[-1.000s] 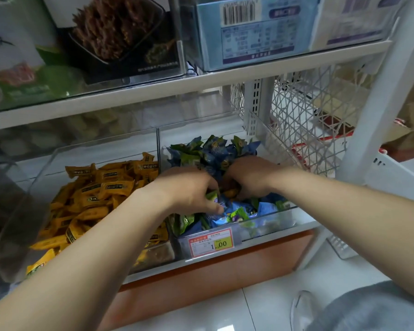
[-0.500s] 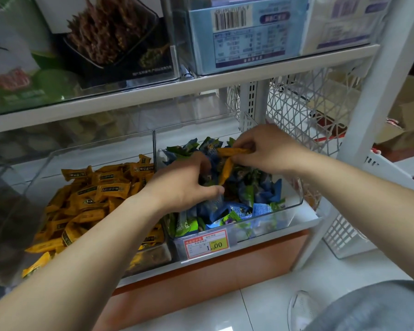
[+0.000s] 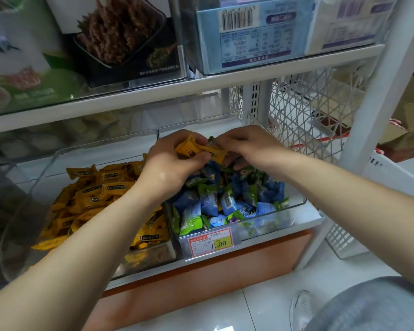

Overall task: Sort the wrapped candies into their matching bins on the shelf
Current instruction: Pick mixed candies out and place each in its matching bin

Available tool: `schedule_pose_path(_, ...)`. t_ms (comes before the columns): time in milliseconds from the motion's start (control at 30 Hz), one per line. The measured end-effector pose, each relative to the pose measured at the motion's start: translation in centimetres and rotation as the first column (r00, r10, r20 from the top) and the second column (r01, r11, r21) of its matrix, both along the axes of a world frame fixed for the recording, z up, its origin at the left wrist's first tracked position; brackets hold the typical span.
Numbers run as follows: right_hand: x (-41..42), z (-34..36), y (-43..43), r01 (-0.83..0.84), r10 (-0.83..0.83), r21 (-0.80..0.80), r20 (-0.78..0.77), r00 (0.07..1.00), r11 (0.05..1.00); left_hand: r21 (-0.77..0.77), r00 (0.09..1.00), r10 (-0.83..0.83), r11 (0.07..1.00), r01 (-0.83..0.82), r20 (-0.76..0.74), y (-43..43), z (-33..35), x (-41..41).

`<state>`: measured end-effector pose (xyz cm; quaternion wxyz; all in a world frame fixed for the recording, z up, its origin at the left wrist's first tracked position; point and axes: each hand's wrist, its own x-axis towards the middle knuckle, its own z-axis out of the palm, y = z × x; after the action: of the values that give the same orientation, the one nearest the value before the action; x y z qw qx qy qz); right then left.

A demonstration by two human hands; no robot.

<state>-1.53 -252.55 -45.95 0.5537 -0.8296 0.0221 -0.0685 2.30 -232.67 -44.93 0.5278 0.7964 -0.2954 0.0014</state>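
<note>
Both hands meet above the right bin point(image 3: 294, 204) of blue and green candies point(image 3: 225, 199): the left hand point(image 3: 172, 161) and right hand point(image 3: 246, 146) pinch yellow candies point(image 3: 196, 150) between their fingers. These strays have not yet gone into the left bin point(image 3: 46, 177) of matching yellow ones; whether more lie buried is unclear.

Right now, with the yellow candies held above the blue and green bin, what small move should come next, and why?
Probably carry the yellow candies left and drop them into the yellow bin. Both the left hand and right hand hold them over the blue and green bin, where they do not match.
</note>
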Motion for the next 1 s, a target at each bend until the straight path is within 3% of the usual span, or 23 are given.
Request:
schedule_pose_path(100,0.9,-1.1,-0.6,0.038,-0.029,-0.308,0.034,0.999,0.951,0.073,0.997,0.054,0.996,-0.058,0.061,1.1,0.4,0.6)
schedule_pose_path(200,1.3,-2.7,-0.6,-0.176,0.117,-0.639,-0.134,0.984,0.748,0.115,0.995,0.07,0.99,-0.078,0.071,1.9,0.6,0.8)
schedule_pose_path(300,2.2,-3.3,0.0,-0.276,0.098,-0.734,-0.276,0.956,0.62,0.148,0.993,0.089,0.984,-0.1,0.083,2.4,0.6,0.9)
schedule_pose_path(367,3.0,-3.2,0.1,-0.237,0.036,-0.768,-0.27,0.962,0.595,0.151,0.991,0.106,0.981,-0.118,0.083,2.8,0.6,1.1)
schedule_pose_path(467,3.6,-3.3,0.0,-0.212,-0.016,-0.854,-0.249,0.968,0.475,0.162,0.989,0.121,0.978,-0.133,0.08,3.5,0.5,1.3)
schedule_pose_path(533,3.8,-3.9,-0.3,-0.226,-0.022,-0.843,-0.27,0.963,0.488,0.176,0.99,0.114,0.976,-0.128,0.085,3.9,0.4,1.3)
schedule_pose_path(633,4.0,-4.7,-0.9,-0.264,-0.018,-0.77,-0.336,0.942,0.58,0.188,0.991,0.096,0.976,-0.113,0.095,4.4,0.2,1.1)
schedule_pose_path(767,4.1,-4.9,-1.5,-0.224,0.012,-0.679,-0.303,0.953,0.699,0.177,0.994,0.067,0.981,-0.082,0.089,4.7,0.0,0.9)
schedule_pose_path(900,4.4,-5.3,-1.0,-0.253,0.028,-0.678,-0.324,0.946,0.691,0.173,0.995,0.052,0.983,-0.067,0.09,4.8,0.0,0.9)
schedule_pose_path(1000,4.3,-5.2,-0.9,-0.254,0.064,-0.617,-0.314,0.947,0.745,0.168,0.995,0.051,0.984,-0.064,0.085,4.8,-0.1,1.1)
